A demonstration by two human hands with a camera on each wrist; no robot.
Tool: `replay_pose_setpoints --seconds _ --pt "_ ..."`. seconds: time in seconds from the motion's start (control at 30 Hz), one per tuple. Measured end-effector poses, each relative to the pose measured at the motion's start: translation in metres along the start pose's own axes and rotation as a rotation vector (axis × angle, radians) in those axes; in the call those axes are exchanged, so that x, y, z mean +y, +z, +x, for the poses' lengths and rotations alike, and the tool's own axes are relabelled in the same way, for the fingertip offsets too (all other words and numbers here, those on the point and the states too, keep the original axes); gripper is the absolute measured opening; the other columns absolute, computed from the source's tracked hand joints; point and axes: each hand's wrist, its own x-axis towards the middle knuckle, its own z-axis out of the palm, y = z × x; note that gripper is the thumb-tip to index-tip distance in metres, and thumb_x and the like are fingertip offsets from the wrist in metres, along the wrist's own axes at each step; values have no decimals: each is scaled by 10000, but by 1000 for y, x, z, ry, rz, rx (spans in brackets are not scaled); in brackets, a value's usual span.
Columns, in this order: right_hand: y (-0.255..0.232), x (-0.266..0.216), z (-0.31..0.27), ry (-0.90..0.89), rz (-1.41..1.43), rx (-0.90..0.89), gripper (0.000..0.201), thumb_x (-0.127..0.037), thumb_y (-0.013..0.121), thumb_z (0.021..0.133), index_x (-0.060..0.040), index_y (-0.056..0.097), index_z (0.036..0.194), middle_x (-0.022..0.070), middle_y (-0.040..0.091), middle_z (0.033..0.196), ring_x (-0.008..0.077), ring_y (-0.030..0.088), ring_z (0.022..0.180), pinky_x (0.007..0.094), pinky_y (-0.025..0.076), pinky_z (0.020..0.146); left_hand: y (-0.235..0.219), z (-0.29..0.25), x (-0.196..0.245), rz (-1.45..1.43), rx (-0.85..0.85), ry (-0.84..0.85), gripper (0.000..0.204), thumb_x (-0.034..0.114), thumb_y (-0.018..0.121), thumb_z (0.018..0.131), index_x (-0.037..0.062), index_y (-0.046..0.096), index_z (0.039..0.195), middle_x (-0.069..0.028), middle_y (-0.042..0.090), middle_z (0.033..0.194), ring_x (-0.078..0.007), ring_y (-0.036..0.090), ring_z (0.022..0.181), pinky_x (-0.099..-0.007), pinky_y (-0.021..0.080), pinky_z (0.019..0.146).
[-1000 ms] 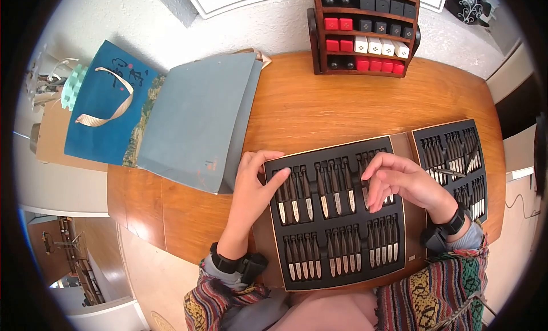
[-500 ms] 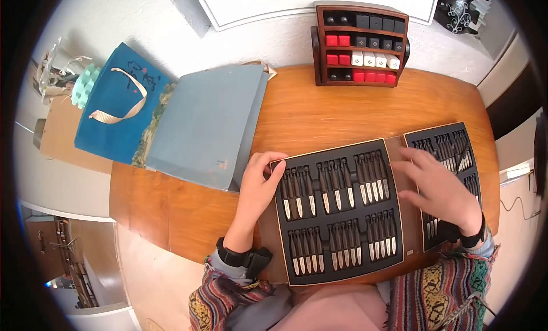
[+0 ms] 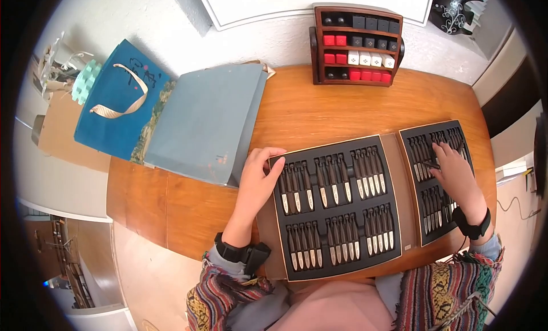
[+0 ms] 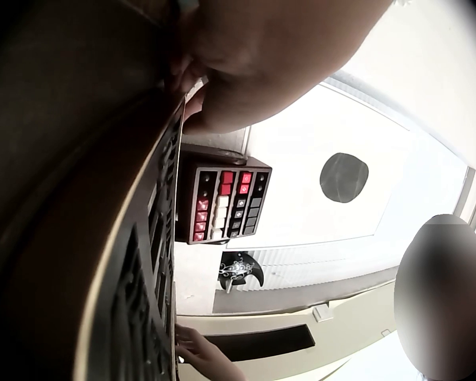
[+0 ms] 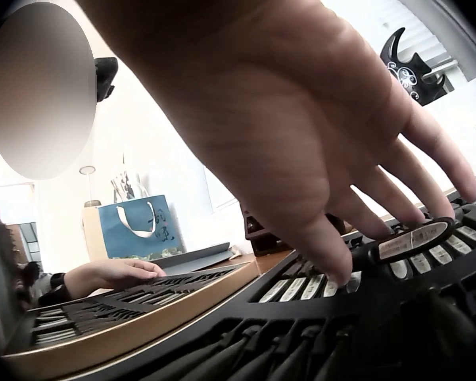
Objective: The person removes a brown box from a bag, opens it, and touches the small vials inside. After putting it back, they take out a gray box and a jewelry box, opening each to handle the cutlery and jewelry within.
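Observation:
A wide brown case lies unfolded, with a large black tray [image 3: 317, 213] on the left and a narrower black tray [image 3: 421, 185] on the right. Both hold rows of small dark sticks [image 3: 337, 182] with pale, pointed, labelled ends. My left hand [image 3: 260, 174] grips the large tray's far left corner, thumb along its edge. Over the narrower tray, my right hand [image 3: 455, 172] reaches down with fingers spread. In the right wrist view, a loose labelled stick [image 5: 416, 240] lies across the row under these fingers, its dark end close to the thumb.
At the back of the wooden table [image 3: 291, 114] stands a small wooden rack [image 3: 357, 79] of red, white and black keycap-like blocks. A grey-blue folder or box [image 3: 200, 119] and a blue paper bag [image 3: 108, 131] stand left. A black fish-shaped ornament [image 3: 454, 14] is at the back right.
My right hand has moved right, from above the large tray across the fold to the narrower tray, and come down to its sticks. My left hand has stayed at the corner.

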Motion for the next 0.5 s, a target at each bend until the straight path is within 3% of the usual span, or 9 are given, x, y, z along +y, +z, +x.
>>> replay_pose_setpoints --seconds 0.1,0.2,0.5 --pt "-10 -9 4 -30 -18 -23 291 -30 680 778 -21 548 1037 143 564 1019 325 586 963 411 520 793 0 0 1 8 2 13 190 155 635 924 67 679 1087 -5 529 898 -103 440 729 -236 408 695" --pt "-6 -5 11 -108 -55 94 239 -7 690 729 -35 506 879 122 537 914 318 583 907 415 519 734 0 -1 0 -1 1 1 189 149 639 922 64 676 1086 -5 532 901 -105 443 732 -238 410 696" --pt "-26 -20 20 -111 -3 132 242 6 684 712 -42 522 885 121 563 872 320 596 862 420 518 698 0 -1 0 -6 3 13 192 142 642 917 56 669 1086 -11 531 907 -104 444 734 -238 412 697"
